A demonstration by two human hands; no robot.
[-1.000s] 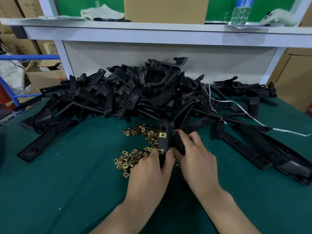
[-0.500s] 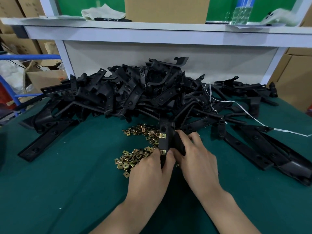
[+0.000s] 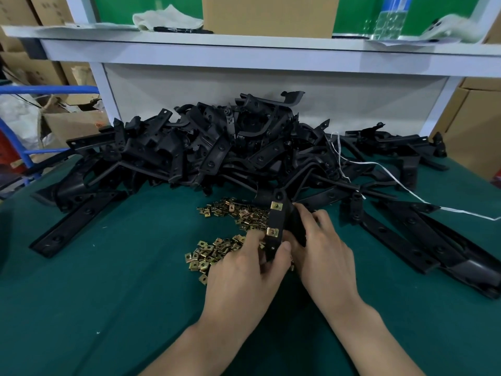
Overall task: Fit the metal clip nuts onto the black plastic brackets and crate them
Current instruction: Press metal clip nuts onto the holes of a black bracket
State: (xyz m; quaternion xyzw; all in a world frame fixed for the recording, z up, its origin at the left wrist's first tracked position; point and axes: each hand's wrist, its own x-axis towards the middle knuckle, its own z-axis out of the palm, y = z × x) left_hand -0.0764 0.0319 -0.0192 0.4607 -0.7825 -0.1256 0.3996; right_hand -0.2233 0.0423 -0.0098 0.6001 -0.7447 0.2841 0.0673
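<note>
A black plastic bracket stands nearly upright between both hands at the centre of the green table. Two brass clip nuts sit on it, an upper clip nut and a lower clip nut. My left hand holds the bracket's lower end, thumb against its edge just below the lower nut. My right hand grips the bracket from the right side, fingers curled round it. Loose brass clip nuts lie scattered just left of the hands. A big heap of black brackets fills the back of the table.
More long black brackets lie flat to the right and one long bracket to the left. A white string trails across the right side. A white shelf overhangs the back. Cardboard boxes stand beyond the table's right edge.
My left hand's fingers have shifted slightly along the bracket's lower end, and the lower clip nut now shows clearly on the bracket. My right hand keeps its grip.
</note>
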